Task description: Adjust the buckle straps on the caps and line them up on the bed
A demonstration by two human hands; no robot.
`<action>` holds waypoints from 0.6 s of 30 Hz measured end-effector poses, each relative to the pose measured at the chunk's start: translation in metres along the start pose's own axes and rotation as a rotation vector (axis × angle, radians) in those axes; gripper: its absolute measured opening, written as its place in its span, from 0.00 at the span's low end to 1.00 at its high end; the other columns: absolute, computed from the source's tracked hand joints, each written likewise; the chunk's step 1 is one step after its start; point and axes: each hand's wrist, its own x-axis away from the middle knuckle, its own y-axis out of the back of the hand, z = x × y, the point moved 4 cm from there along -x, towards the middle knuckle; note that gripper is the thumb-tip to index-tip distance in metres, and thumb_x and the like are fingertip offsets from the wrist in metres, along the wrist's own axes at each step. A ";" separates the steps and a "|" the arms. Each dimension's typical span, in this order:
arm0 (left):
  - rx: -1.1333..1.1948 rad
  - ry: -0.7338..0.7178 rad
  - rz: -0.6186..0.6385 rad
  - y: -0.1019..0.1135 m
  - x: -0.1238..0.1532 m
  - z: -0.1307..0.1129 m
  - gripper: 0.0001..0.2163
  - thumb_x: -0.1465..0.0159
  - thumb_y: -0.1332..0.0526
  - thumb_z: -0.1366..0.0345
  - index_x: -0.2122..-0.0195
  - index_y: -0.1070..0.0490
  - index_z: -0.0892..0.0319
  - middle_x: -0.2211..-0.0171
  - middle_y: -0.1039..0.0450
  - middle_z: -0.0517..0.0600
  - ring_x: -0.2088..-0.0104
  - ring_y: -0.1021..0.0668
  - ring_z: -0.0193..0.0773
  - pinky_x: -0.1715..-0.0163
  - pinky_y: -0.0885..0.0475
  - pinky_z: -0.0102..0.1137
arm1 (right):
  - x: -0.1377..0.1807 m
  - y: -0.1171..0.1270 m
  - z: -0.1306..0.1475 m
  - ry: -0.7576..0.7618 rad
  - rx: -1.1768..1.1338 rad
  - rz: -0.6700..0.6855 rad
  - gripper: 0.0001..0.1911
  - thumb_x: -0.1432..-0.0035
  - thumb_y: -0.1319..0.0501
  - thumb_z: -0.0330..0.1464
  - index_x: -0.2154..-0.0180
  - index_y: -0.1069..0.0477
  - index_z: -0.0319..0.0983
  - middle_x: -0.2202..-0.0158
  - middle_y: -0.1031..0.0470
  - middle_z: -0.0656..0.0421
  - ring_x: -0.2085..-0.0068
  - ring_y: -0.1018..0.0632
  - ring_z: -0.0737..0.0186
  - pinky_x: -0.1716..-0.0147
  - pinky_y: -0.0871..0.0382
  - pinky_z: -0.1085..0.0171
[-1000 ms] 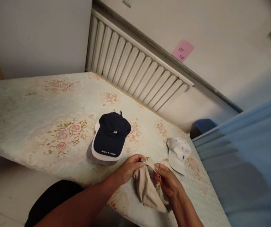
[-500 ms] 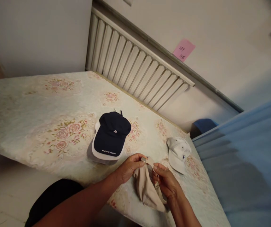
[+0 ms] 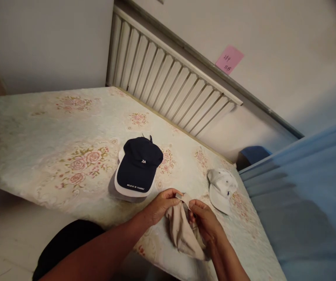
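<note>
A beige cap [image 3: 182, 234] hangs between my two hands near the front edge of the flowered surface. My left hand [image 3: 163, 205] pinches its back strap beside a small metal buckle [image 3: 179, 196]. On the strap's other side, my right hand [image 3: 202, 215] grips the strap end with thumb and fingers; some of its fingers are hidden behind the cap. A dark navy cap [image 3: 140, 164] with small white lettering lies to the left, on top of a white cap [image 3: 121, 190] whose brim edge shows below. To the right rests another white cap [image 3: 222, 189] with a small dark logo.
The flowered cover [image 3: 47, 132] spreads over the whole surface. Behind it stand a white radiator [image 3: 168, 78] and a wall with a pink note [image 3: 229, 59]. A blue curtain [image 3: 308, 187] hangs along the right, near a dark blue object [image 3: 254, 155]. Something black [image 3: 65, 246] sits at lower left.
My right hand has shifted slightly up and left along the strap, closer to the buckle. The cap stays held in both hands; the other caps have not moved.
</note>
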 end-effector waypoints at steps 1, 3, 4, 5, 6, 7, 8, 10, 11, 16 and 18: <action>-0.003 -0.002 0.001 0.000 0.000 0.000 0.14 0.47 0.34 0.64 0.60 0.30 0.61 0.65 0.27 0.50 0.65 0.25 0.37 0.61 0.35 0.32 | 0.000 0.000 0.002 0.005 0.037 -0.008 0.14 0.53 0.33 0.38 0.79 0.32 0.37 0.84 0.33 0.63 0.82 0.36 0.72 0.78 0.45 0.69; -0.014 -0.006 0.004 0.000 0.000 -0.001 0.13 0.46 0.34 0.65 0.60 0.30 0.61 0.65 0.26 0.50 0.65 0.25 0.37 0.61 0.35 0.32 | 0.001 0.001 0.006 0.020 0.111 -0.013 0.11 0.53 0.33 0.37 0.76 0.29 0.37 0.82 0.30 0.62 0.79 0.34 0.70 0.76 0.43 0.69; -0.022 -0.006 0.004 0.000 0.000 -0.001 0.13 0.46 0.35 0.65 0.60 0.30 0.61 0.65 0.26 0.50 0.65 0.26 0.37 0.61 0.35 0.32 | 0.001 0.001 0.008 0.028 0.140 -0.006 0.10 0.53 0.32 0.37 0.73 0.28 0.37 0.80 0.29 0.62 0.78 0.32 0.69 0.75 0.42 0.68; -0.030 -0.005 0.001 0.000 0.000 -0.001 0.12 0.46 0.35 0.66 0.60 0.29 0.61 0.65 0.26 0.50 0.65 0.26 0.36 0.62 0.35 0.31 | 0.001 0.001 0.010 0.038 0.160 0.005 0.10 0.54 0.32 0.37 0.70 0.26 0.38 0.78 0.28 0.61 0.76 0.31 0.68 0.74 0.41 0.68; -0.037 -0.005 -0.002 0.001 0.000 -0.001 0.12 0.46 0.35 0.66 0.60 0.29 0.61 0.65 0.27 0.50 0.66 0.26 0.36 0.62 0.35 0.31 | 0.001 0.000 0.012 0.048 0.172 0.019 0.12 0.54 0.31 0.37 0.67 0.25 0.38 0.76 0.26 0.61 0.74 0.30 0.66 0.72 0.40 0.67; -0.040 -0.005 -0.004 0.001 0.000 -0.001 0.12 0.46 0.35 0.66 0.60 0.29 0.61 0.65 0.27 0.50 0.66 0.26 0.36 0.62 0.35 0.31 | 0.001 -0.001 0.015 0.058 0.176 0.034 0.13 0.54 0.31 0.37 0.65 0.25 0.39 0.74 0.26 0.60 0.72 0.29 0.65 0.70 0.39 0.66; -0.043 -0.005 -0.004 0.001 0.000 0.000 0.12 0.45 0.35 0.65 0.60 0.29 0.61 0.65 0.27 0.49 0.66 0.26 0.35 0.62 0.35 0.30 | 0.001 -0.002 0.017 0.068 0.178 0.045 0.13 0.53 0.32 0.38 0.65 0.25 0.39 0.73 0.25 0.59 0.71 0.28 0.64 0.69 0.38 0.66; -0.048 -0.002 -0.004 0.002 -0.001 0.000 0.12 0.45 0.35 0.65 0.60 0.29 0.61 0.66 0.27 0.49 0.67 0.26 0.35 0.62 0.36 0.30 | -0.001 -0.005 0.020 0.092 0.180 0.039 0.12 0.52 0.33 0.41 0.70 0.25 0.38 0.74 0.26 0.59 0.72 0.29 0.64 0.69 0.38 0.65; -0.053 0.001 -0.004 0.002 -0.001 0.000 0.13 0.45 0.35 0.65 0.60 0.29 0.61 0.66 0.27 0.49 0.67 0.26 0.35 0.62 0.36 0.30 | -0.001 -0.007 0.021 0.103 0.178 0.023 0.13 0.52 0.33 0.42 0.72 0.26 0.38 0.76 0.27 0.59 0.73 0.30 0.65 0.69 0.39 0.65; -0.073 0.004 -0.007 0.002 -0.001 0.000 0.13 0.46 0.34 0.65 0.60 0.29 0.60 0.67 0.28 0.48 0.67 0.27 0.34 0.63 0.36 0.29 | -0.005 -0.013 0.015 0.043 0.055 -0.021 0.14 0.58 0.30 0.40 0.79 0.30 0.38 0.82 0.32 0.63 0.78 0.34 0.69 0.75 0.42 0.68; -0.070 0.009 -0.007 0.001 0.000 0.000 0.13 0.46 0.34 0.65 0.60 0.29 0.61 0.67 0.28 0.48 0.68 0.27 0.34 0.64 0.36 0.29 | -0.006 -0.014 0.009 -0.009 -0.048 -0.006 0.14 0.60 0.29 0.39 0.79 0.30 0.38 0.82 0.32 0.63 0.78 0.34 0.70 0.76 0.43 0.69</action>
